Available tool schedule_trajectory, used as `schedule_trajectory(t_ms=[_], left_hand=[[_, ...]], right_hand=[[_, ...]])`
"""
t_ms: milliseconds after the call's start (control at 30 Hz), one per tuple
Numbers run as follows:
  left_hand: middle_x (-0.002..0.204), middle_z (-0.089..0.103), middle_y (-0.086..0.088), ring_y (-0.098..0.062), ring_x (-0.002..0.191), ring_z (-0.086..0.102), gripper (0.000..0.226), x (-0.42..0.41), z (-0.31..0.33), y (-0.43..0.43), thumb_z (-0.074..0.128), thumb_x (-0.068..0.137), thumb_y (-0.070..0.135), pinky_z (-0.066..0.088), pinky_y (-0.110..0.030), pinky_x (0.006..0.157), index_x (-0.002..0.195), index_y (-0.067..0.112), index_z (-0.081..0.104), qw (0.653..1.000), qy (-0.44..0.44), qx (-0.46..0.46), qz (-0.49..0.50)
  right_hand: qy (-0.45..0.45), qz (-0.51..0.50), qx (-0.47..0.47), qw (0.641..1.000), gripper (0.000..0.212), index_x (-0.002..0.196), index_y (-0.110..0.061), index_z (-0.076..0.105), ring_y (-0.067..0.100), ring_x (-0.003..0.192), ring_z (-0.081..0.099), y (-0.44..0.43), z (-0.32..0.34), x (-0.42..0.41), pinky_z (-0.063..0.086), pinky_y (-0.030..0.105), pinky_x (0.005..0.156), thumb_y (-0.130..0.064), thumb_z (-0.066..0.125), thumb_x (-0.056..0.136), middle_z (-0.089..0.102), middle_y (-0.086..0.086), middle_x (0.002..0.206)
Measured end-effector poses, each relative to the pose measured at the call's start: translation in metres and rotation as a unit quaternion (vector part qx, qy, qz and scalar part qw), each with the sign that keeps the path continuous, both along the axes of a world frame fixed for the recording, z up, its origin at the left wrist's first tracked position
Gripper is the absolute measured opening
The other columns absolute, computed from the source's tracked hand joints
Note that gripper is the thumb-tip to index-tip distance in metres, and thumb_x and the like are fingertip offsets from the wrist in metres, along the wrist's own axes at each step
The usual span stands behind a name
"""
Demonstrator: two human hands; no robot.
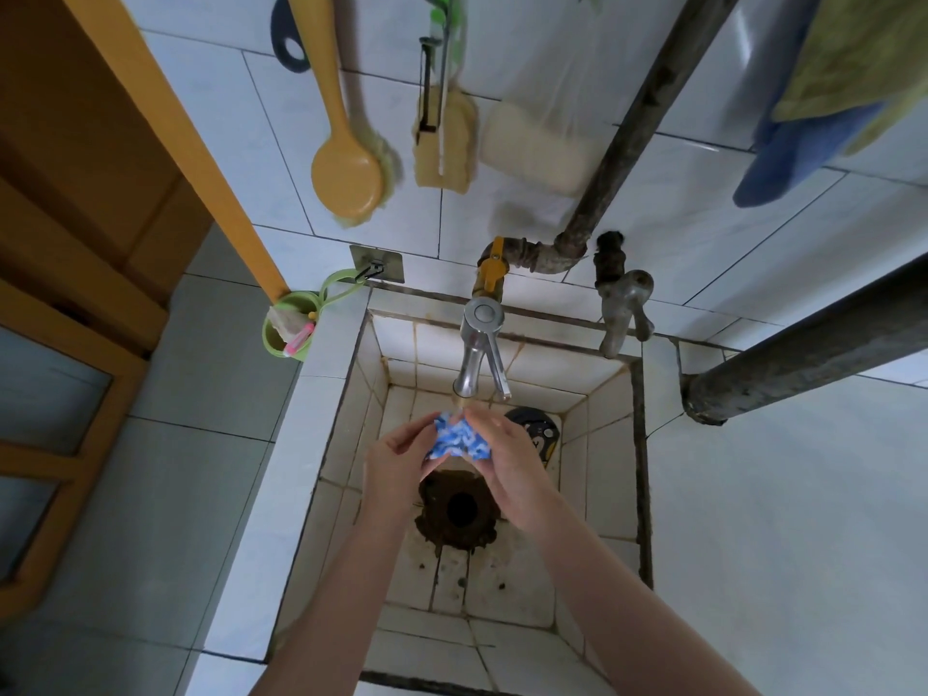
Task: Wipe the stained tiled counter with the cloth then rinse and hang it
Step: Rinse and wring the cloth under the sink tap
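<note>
Left hand [396,462], right hand [509,467] pinching cloth [459,439], seemingly wet, under tap [477,354]; stained tiled sink [502,625].

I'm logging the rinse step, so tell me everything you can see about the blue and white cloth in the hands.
The cloth is a small, soft-looking fabric, blue with white squiggles, bunched into a crumpled wad. It sits just under the spout of the chrome tap, above the drain of the tiled sink. The left hand pinches its left edge; the right hand grips its right side, covering part of it. Whether water is running onto it is hard to tell.
</note>
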State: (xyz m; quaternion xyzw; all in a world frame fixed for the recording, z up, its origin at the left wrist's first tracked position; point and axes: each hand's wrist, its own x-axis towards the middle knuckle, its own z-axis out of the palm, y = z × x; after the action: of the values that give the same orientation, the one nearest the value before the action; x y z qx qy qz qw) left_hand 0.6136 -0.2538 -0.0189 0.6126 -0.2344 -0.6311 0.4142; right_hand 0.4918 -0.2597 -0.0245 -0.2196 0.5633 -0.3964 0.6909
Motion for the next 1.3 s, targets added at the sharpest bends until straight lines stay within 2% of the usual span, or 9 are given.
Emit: schedule_trajectory(t_ms=[167,367,433,567,667,833,1000,1133,1300], left_hand=[[0.099,0.069,-0.006,-0.016,0.094,0.065,0.022,-0.011,0.007,0.002,0.058,0.085,0.006,0.053,-0.026,0.08,0.105,0.012,0.066,1.0,-0.013,-0.028,-0.004],[0.094,0.069,-0.003,-0.016,0.091,0.066,0.027,-0.01,0.008,0.006,0.056,0.085,0.0,0.055,-0.015,0.066,0.091,0.024,0.067,1.0,-0.011,-0.018,-0.016],[0.098,0.068,-0.005,-0.017,0.092,0.065,0.025,-0.01,0.007,0.005,0.053,0.086,0.0,0.055,-0.015,0.067,0.095,0.02,0.066,1.0,0.022,-0.009,0.013],[0.112,0.063,-0.011,-0.021,0.104,0.061,0.022,-0.007,0.004,-0.003,0.047,0.091,0.002,0.056,-0.018,0.073,0.107,0.009,0.06,0.986,0.119,0.031,0.113],[0.11,0.063,-0.011,-0.019,0.101,0.061,0.026,-0.006,0.006,-0.006,0.046,0.091,0.0,0.056,-0.019,0.073,0.113,0.005,0.058,0.98,0.152,0.037,0.127],[0.109,0.065,-0.012,-0.017,0.097,0.063,0.027,-0.005,0.009,0.001,0.051,0.087,-0.002,0.054,-0.015,0.064,0.112,0.004,0.06,0.984,0.15,0.051,0.08],[0.103,0.066,-0.012,-0.017,0.086,0.068,0.026,-0.003,0.014,-0.004,0.056,0.085,0.001,0.055,-0.017,0.061,0.11,0.004,0.061,0.985,0.126,0.043,0.108],[0.097,0.068,-0.012,-0.017,0.074,0.071,0.023,-0.004,0.023,-0.007,0.057,0.084,0.002,0.057,-0.022,0.061,0.106,0.005,0.062,0.989,0.116,0.046,0.082],[0.091,0.069,-0.011,-0.017,0.071,0.07,0.017,-0.009,0.036,-0.009,0.059,0.081,0.0,0.055,-0.018,0.056,0.097,0.007,0.064,0.991,0.108,0.046,0.06]], right_hand=[[0.051,0.018,-0.07,0.996,0.012,0.107,-0.012,0.049,0.017,0.094,0.057,0.005,-0.002,0.022,0.051,0.021,0.078,-0.017,0.046,0.097,0.055,0.004,0.099],[0.176,-0.008,-0.042,0.983,0.022,0.091,-0.01,0.053,0.007,0.07,0.053,-0.005,0.0,0.023,0.045,0.008,0.06,-0.019,0.036,0.101,0.053,-0.001,0.078],[0.142,-0.037,-0.014,0.989,0.023,0.087,-0.012,0.053,0.008,0.07,0.053,-0.008,0.004,0.027,0.045,0.014,0.065,-0.02,0.036,0.101,0.053,0.0,0.077],[-0.097,-0.066,0.013,0.993,0.018,0.107,-0.006,0.052,0.015,0.086,0.057,-0.008,0.008,0.031,0.044,0.03,0.089,-0.017,0.041,0.098,0.057,0.005,0.091],[-0.01,0.041,-0.045,0.998,0.016,0.108,-0.013,0.053,0.014,0.1,0.057,-0.002,0.008,0.03,0.041,0.028,0.099,-0.017,0.041,0.099,0.059,0.002,0.098],[0.191,0.018,-0.054,0.98,0.014,0.094,-0.014,0.056,0.005,0.077,0.061,-0.009,0.007,0.027,0.049,0.015,0.067,-0.019,0.043,0.098,0.06,-0.001,0.085],[0.146,0.011,0.021,0.989,0.025,0.103,-0.017,0.058,0.019,0.095,0.061,-0.01,0.015,0.032,0.047,0.034,0.091,-0.033,0.04,0.099,0.064,0.005,0.1],[0.13,0.007,0.055,0.99,0.039,0.111,-0.019,0.055,0.009,0.092,0.056,-0.009,0.04,0.016,0.036,0.033,0.098,-0.05,0.034,0.097,0.061,-0.003,0.107],[0.121,0.028,0.0,0.992,0.053,0.141,-0.033,0.035,0.014,0.136,0.031,-0.014,0.096,-0.002,0.026,0.028,0.107,-0.057,0.031,0.094,0.036,-0.011,0.142]])
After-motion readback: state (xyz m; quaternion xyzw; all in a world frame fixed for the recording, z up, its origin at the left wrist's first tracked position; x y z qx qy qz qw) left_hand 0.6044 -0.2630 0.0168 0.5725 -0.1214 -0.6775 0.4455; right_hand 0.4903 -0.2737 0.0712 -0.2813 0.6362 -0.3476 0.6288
